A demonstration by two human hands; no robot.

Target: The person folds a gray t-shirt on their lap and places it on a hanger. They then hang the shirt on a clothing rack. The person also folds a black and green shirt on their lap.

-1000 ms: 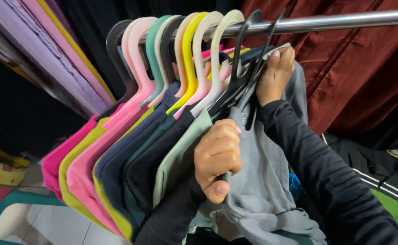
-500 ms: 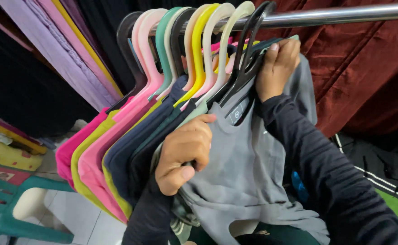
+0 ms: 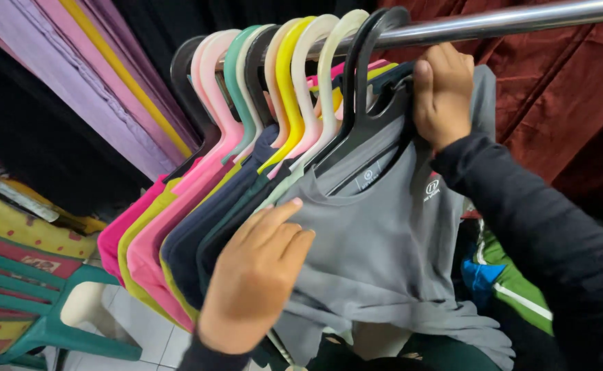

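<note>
Right hand (image 3: 444, 93) grip closed on black hanger (image 3: 377, 103) at rail (image 3: 521, 20); left hand (image 3: 257, 275) open, flat on grey shirt (image 3: 377, 254). Shirt apparently hangs loosely; a tug could slide it off.

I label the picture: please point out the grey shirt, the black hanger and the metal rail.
grey shirt (image 3: 377, 240), head view, chest fabric.
black hanger (image 3: 360, 65), head view, hook's curve.
metal rail (image 3: 521, 20), head view, bare bar.

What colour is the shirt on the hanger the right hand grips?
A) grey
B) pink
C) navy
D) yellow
A: the right hand grips the black hanger at the rail, and the shirt hanging from it is grey.
</note>
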